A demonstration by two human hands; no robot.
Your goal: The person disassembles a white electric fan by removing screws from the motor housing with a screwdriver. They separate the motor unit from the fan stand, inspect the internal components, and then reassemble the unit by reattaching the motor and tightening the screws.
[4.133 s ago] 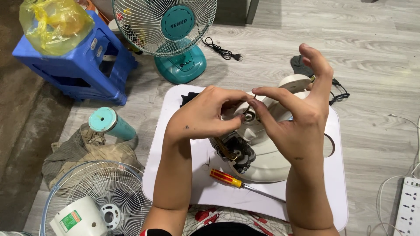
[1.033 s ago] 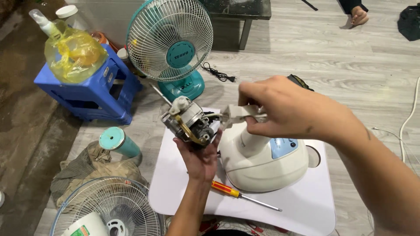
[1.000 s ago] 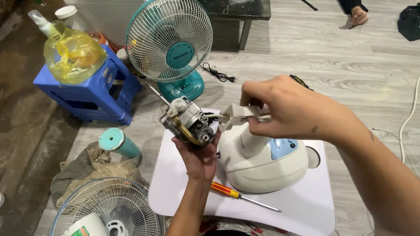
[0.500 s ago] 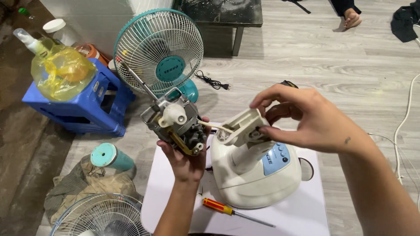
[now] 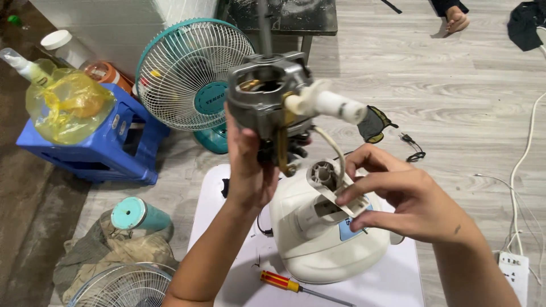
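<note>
Overhead, left hand [image 5: 247, 170] grips the fan motor [image 5: 273, 105] aloft; right hand [image 5: 406, 199] pinches the white bracket [image 5: 335, 199].

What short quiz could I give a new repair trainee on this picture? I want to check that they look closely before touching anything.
1. True or false: the fan motor is resting on the white fan base.
2. Which hand holds the motor up? A) left hand B) right hand C) both
3. Fill in: the screwdriver with the red and yellow handle lies on the white ____, in front of the base.

Key
1. False: it is lifted above the base, joined to it by wires.
2. A; the right hand pinches a small white part at the neck of the base.
3. board
</note>
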